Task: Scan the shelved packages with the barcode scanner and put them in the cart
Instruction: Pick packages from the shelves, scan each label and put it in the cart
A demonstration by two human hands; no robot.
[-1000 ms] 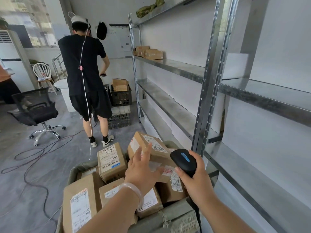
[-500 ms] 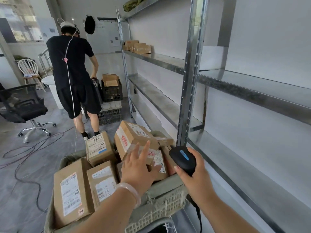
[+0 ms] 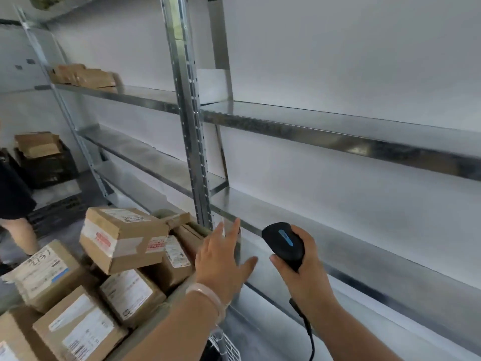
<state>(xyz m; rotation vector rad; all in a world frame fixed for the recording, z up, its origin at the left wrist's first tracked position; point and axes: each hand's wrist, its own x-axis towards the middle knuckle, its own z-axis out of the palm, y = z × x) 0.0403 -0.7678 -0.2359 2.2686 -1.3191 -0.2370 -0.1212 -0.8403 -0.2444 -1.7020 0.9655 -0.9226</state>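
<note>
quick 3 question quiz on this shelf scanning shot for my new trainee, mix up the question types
1. True or false: the left hand grips a package.
2. What does the right hand hold? A) tape roll B) barcode scanner C) marker
3. Fill the gap: the only packages on the shelving lie toward the person's ____.
Key: 1 false, its fingers are straight and hold nothing; 2 B; 3 left.
</note>
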